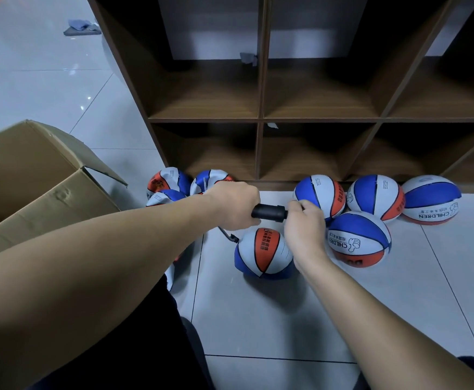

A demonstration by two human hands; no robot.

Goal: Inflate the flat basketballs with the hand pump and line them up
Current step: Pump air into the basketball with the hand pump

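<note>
A black hand pump [269, 212] lies level between my hands. My left hand [234, 205] grips its barrel and my right hand [304, 223] grips its handle end. A thin black hose [228, 235] runs from the pump to a blue, white and orange basketball [264, 253] on the floor just below. Several round balls of the same colours sit to the right, one of them [359, 239] beside my right wrist. Flat, crumpled balls [168, 182] lie at the left by the shelf foot.
A dark wooden cubby shelf [261, 119] stands right behind the balls. An open cardboard box [33, 175] sits at the left. My dark-clothed leg [145, 347] is at the bottom. Grey floor tiles [258, 319] spread in front.
</note>
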